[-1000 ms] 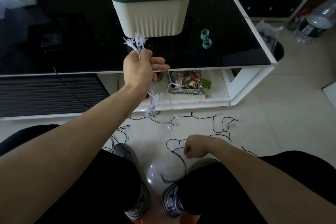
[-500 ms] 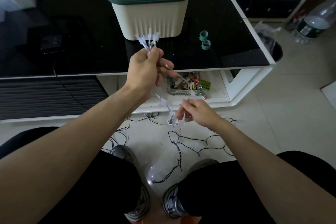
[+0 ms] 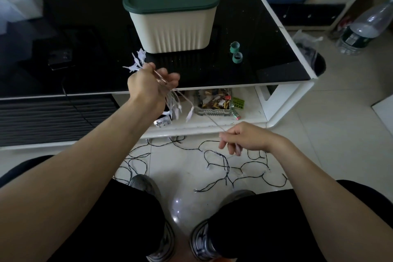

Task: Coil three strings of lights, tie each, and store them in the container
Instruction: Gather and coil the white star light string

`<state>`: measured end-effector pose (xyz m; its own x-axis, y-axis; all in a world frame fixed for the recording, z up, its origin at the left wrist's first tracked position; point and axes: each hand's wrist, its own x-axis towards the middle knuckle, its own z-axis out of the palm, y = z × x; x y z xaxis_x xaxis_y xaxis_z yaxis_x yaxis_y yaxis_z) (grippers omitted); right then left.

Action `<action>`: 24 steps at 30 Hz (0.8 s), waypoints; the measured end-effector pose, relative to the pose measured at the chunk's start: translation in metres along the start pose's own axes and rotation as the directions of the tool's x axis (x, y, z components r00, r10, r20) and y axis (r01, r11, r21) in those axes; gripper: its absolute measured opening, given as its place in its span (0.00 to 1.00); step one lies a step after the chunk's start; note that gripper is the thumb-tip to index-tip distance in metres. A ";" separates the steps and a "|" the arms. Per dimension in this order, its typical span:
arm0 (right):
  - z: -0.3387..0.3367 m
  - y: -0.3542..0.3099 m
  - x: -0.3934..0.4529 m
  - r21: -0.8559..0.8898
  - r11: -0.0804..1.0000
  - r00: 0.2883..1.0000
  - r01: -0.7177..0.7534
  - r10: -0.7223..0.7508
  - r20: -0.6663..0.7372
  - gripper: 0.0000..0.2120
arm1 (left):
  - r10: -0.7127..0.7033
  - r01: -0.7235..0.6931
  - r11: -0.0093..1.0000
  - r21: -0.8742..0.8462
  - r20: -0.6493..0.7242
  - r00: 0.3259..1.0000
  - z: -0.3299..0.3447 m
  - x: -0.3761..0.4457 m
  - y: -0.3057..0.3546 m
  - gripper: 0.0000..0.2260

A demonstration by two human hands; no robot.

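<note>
Gathering clear star-light string (image 3: pixel 174 100) loops in left hand (image 3: pixel 148 85) grip, right hand (image 3: pixel 244 138) pinching wire taut, wanting even loops.

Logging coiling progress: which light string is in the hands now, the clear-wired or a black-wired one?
The clear-wired string with white lights: the left hand grips its gathered loops and the right hand pinches its wire. The black-wired strings lie loose on the floor.

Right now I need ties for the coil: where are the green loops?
Head view: two green loops lie on the black table, right of the container.
</note>
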<state>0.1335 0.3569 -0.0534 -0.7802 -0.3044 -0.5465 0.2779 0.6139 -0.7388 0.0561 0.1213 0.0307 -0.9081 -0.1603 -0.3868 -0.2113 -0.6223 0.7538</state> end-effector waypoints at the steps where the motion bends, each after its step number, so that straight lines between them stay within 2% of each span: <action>1: 0.002 0.001 0.001 -0.009 1.000 0.999 -0.030 0.030 0.023 0.17 | -0.022 0.022 1.000 0.006 -0.003 1.000 -0.001 0.001 0.000 0.12; 6: 0.002 0.009 0.003 -0.115 0.989 0.993 -0.096 0.104 0.063 0.16 | -0.101 0.095 0.993 0.074 0.082 0.991 -0.007 0.001 0.000 0.19; 11: -0.007 0.006 0.000 -0.031 0.998 0.990 -0.047 0.042 -0.133 0.16 | -0.075 0.048 0.971 0.233 0.110 0.991 -0.006 0.005 -0.004 0.16; 15: -0.012 -0.006 -0.006 -0.060 0.998 0.973 0.007 -0.021 -0.230 0.14 | -0.047 0.006 0.952 0.305 0.127 0.991 -0.003 0.001 -0.012 0.16; 17: -0.011 -0.017 -0.011 -0.078 0.996 0.975 0.047 -0.062 -0.213 0.16 | -0.044 -0.025 0.927 0.375 0.174 0.984 -0.002 -0.002 -0.020 0.17; 20: -0.011 -0.031 -0.019 -0.099 0.989 0.984 0.113 -0.125 -0.126 0.19 | -0.150 0.035 0.901 0.432 0.236 0.960 -0.001 -0.007 -0.030 0.18; 22: -0.014 -0.034 -0.022 -0.127 0.983 0.990 0.134 -0.138 -0.021 0.27 | -0.191 0.044 0.881 0.470 0.269 0.944 0.000 -0.009 -0.035 0.14; 24: -0.018 -0.031 -0.022 -0.217 0.963 0.987 0.160 -0.152 0.053 0.36 | -0.184 -0.009 0.848 0.530 0.309 0.933 0.001 -0.009 -0.041 0.10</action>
<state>0.1315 0.3580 -0.0117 -0.7827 -0.4326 -0.4475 0.0206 0.7006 -0.7133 0.0725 0.1489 0.0041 -0.9203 0.2019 -0.3351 -0.3628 -0.1202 0.9241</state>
